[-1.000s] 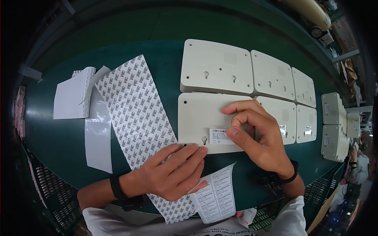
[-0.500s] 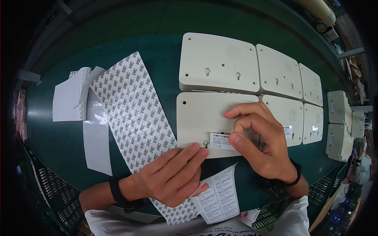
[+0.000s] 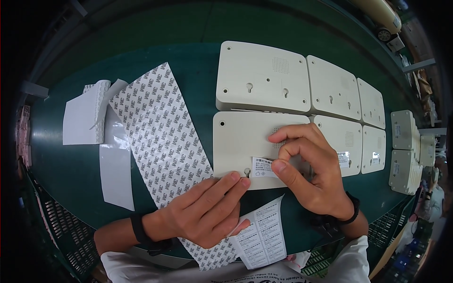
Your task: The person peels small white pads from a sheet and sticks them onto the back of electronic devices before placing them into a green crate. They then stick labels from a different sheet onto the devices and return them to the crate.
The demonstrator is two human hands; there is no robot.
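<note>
While our right hand (image 3: 311,174) pinches a small white label (image 3: 262,167) onto the cream housing (image 3: 245,141) (thumb pressing), our left hand (image 3: 203,212) lies flat just beside, fingertips (image 3: 238,181) touching the housing's edge.

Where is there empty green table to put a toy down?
Bare green table runs along the far edge, beyond the patterned sheet and cream panels. The near edge is crowded by the left hand, right hand and label sheet.

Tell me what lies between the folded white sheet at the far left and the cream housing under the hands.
In the head view, a long patterned backing strip runs diagonally between the folded white sheet and the cream housing, with a glossy clear film piece beside the sheet.
</note>
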